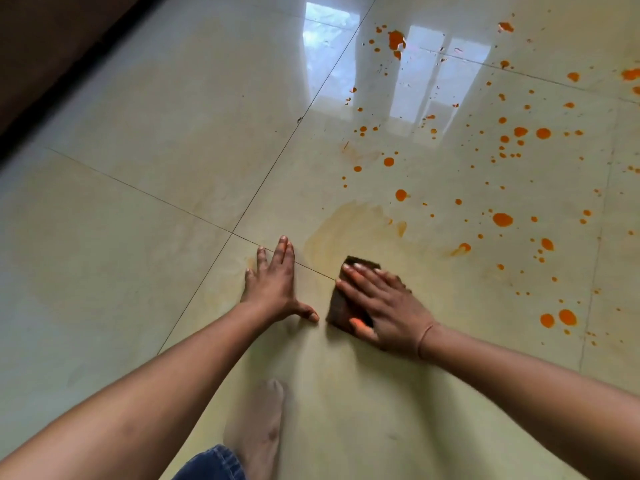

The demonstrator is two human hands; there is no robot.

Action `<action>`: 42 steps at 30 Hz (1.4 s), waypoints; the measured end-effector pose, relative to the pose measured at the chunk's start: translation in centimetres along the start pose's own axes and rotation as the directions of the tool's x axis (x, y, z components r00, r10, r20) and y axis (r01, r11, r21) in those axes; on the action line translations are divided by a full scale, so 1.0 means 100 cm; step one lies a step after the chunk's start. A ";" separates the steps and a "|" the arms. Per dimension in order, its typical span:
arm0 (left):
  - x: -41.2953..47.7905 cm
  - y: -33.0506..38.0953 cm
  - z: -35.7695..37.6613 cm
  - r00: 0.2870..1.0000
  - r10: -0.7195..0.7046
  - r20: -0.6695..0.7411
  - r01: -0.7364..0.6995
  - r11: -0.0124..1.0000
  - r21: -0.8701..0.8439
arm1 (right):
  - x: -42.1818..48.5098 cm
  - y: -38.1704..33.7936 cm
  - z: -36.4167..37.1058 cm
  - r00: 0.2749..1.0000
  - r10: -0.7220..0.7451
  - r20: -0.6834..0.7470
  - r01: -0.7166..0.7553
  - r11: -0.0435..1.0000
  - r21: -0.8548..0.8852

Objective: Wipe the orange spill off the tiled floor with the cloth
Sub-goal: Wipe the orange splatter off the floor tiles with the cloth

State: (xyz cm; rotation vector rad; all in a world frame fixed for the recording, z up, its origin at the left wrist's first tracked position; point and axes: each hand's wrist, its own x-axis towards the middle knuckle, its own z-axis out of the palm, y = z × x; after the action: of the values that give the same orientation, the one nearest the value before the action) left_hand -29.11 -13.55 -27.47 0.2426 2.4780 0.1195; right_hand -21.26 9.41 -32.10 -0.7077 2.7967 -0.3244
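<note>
A dark brown folded cloth (343, 304) lies flat on the glossy cream tiled floor (145, 209). My right hand (384, 306) presses down on top of it with fingers spread, thumb on its near edge. My left hand (275, 284) rests flat on the floor just left of the cloth, palm down, fingers apart, holding nothing. Orange spill drops (502, 220) are scattered over the tiles to the right and far right. A pale orange smear (346, 230) spreads just beyond the cloth.
A bare foot (258, 424) and a blue denim hem (214, 462) are at the bottom centre. A dark wooden edge (52, 57) runs along the top left. Bright window reflections (408, 71) shine on the far tiles.
</note>
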 end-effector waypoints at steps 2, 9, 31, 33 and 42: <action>0.001 0.001 0.001 1.000 -0.001 0.016 0.001 1.000 0.008 | 0.013 0.031 -0.010 0.954 0.287 -0.082 -0.286 0.958 0.029; 0.000 0.016 -0.011 0.992 0.122 0.012 -0.119 0.932 0.341 | -0.043 -0.006 0.000 0.910 0.415 -0.016 -0.413 0.908 0.065; 0.201 0.017 -0.104 0.912 0.404 -0.074 -0.377 0.895 0.240 | 0.057 0.019 -0.026 0.762 0.646 -0.047 -0.641 0.763 0.085; 0.203 0.014 -0.095 0.902 0.411 -0.131 -0.380 0.901 0.210 | 0.065 0.036 -0.032 0.760 0.648 -0.041 -0.645 0.761 0.074; 0.204 0.009 -0.083 0.860 0.438 -0.261 -0.383 0.893 0.236 | 0.102 0.036 -0.043 0.707 0.706 -0.037 -0.700 0.707 0.096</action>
State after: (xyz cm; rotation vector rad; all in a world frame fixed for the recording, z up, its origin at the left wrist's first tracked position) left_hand -49.95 -8.78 -32.82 0.8976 2.7101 0.1233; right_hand -32.80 8.15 -30.77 0.4342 2.8386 -0.2957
